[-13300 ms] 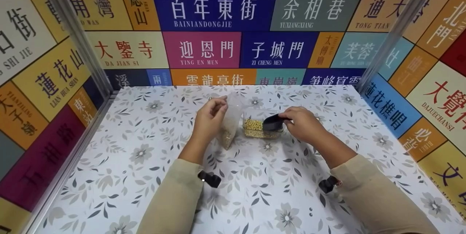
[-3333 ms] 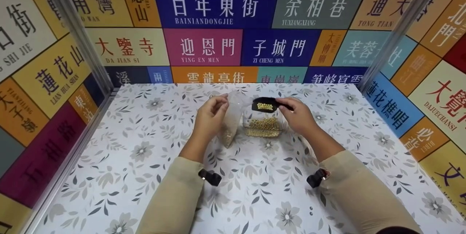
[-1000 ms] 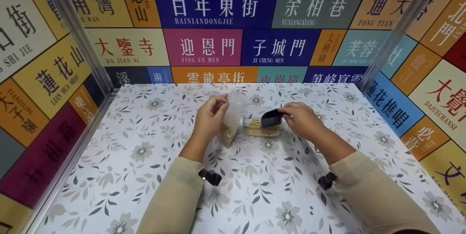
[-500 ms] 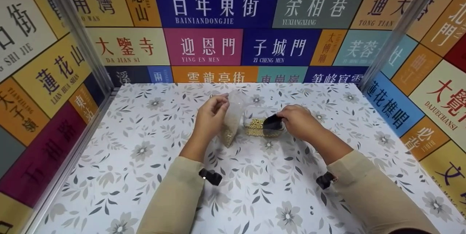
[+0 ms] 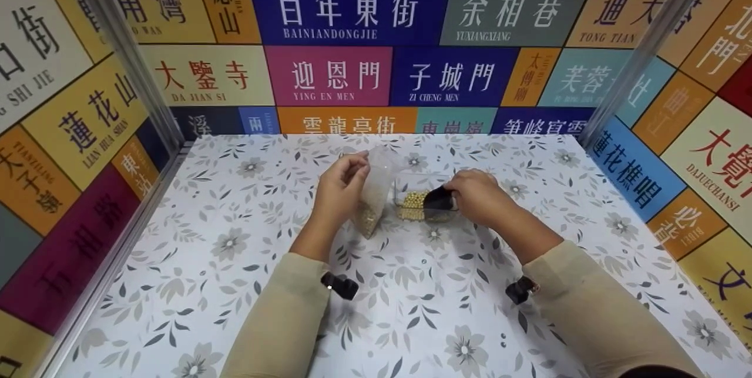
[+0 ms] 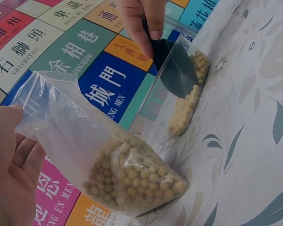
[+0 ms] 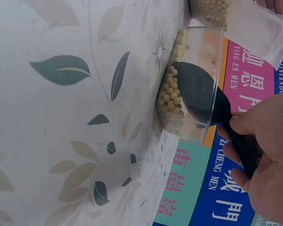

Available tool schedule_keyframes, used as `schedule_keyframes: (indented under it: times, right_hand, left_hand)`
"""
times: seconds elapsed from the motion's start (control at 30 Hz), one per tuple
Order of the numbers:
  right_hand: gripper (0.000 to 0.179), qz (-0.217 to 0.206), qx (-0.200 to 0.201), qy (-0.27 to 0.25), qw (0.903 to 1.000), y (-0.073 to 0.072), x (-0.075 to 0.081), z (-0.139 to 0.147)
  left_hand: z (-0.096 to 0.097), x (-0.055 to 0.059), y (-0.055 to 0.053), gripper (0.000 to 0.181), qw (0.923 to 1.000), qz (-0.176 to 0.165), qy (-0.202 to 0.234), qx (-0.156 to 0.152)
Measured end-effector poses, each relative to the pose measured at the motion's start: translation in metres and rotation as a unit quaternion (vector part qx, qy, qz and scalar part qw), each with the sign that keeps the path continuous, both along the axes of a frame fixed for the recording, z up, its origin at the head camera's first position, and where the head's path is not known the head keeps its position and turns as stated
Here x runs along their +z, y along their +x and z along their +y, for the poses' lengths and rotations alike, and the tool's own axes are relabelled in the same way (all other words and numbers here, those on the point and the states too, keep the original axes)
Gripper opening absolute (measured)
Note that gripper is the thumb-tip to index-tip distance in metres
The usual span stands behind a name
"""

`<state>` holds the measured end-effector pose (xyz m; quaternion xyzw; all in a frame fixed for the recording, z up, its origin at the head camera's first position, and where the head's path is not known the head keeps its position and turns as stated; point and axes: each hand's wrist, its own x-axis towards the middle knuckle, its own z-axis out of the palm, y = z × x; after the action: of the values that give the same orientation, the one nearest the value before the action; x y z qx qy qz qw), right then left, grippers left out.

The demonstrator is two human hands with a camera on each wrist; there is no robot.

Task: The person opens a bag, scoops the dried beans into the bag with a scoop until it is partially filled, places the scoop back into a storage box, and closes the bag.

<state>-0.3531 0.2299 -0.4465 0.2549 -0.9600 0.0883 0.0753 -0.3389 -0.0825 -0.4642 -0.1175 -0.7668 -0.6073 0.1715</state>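
Observation:
My left hand (image 5: 342, 184) pinches the top edge of a clear plastic zip bag (image 5: 376, 187), which stands on the table with soybeans (image 6: 141, 181) gathered in its bottom. Right of the bag sits a clear rectangular plastic box (image 7: 212, 42) holding more soybeans (image 5: 415, 199). My right hand (image 5: 479, 194) grips the handle of a black scoop (image 5: 437, 198). The scoop's blade is tilted down inside the box, among the beans at its right side. In the right wrist view, fingers and thumb wrap the scoop handle (image 7: 240, 146).
A white table (image 5: 376, 313) with a grey leaf and flower print lies beneath everything. Colourful printed panels (image 5: 346, 7) with Chinese characters form walls at the back and sides. Metal posts (image 5: 126, 49) stand at the corners.
Over the last second, the scoop has gone lower into the beans at the box's right side. Some seconds ago it was raised above the box, carrying beans. The left hand and bag stay put.

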Motion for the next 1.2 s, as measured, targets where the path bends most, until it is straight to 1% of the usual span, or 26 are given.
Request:
schedule_keyframes:
  times: [0.1, 0.17, 0.33, 0.47, 0.77, 0.9, 1.0, 1.2]
  right_hand:
    - [0.03, -0.021, -0.003, -0.023, 0.9995, -0.003, -0.005, 0.0]
    - [0.031, -0.043, -0.007, -0.045, 0.9981, -0.005, -0.009, -0.001]
    - [0.034, -0.084, -0.014, -0.091, 0.9921, -0.009, -0.019, -0.006]
    - [0.035, -0.107, -0.025, -0.121, 0.9866, -0.012, -0.026, -0.011]
    - [0.034, -0.147, -0.044, -0.18, 0.9717, -0.012, -0.04, -0.015]
    - [0.035, -0.17, -0.052, -0.215, 0.9604, -0.011, -0.042, -0.016]
    - [0.035, -0.176, -0.055, -0.233, 0.9548, -0.011, -0.045, -0.016]
    - [0.037, -0.153, -0.05, -0.255, 0.9534, -0.01, -0.048, -0.017]
  left_hand:
    - [0.0, 0.0, 0.0, 0.006, 1.0, -0.002, -0.005, 0.003]
    - [0.0, 0.0, 0.0, 0.006, 1.0, -0.003, -0.005, 0.003]
    - [0.0, 0.0, 0.0, 0.006, 1.0, -0.004, -0.002, 0.003]
    - [0.0, 0.0, 0.0, 0.005, 1.0, -0.007, -0.002, 0.006]
    - [0.0, 0.001, 0.0, 0.006, 0.9999, -0.01, -0.001, 0.006]
    - [0.0, 0.001, 0.0, 0.006, 1.0, -0.003, -0.006, 0.006]
    - [0.0, 0.0, 0.0, 0.007, 0.9999, 0.007, -0.007, 0.004]
    - [0.001, 0.001, 0.0, 0.006, 0.9999, 0.007, -0.007, 0.009]
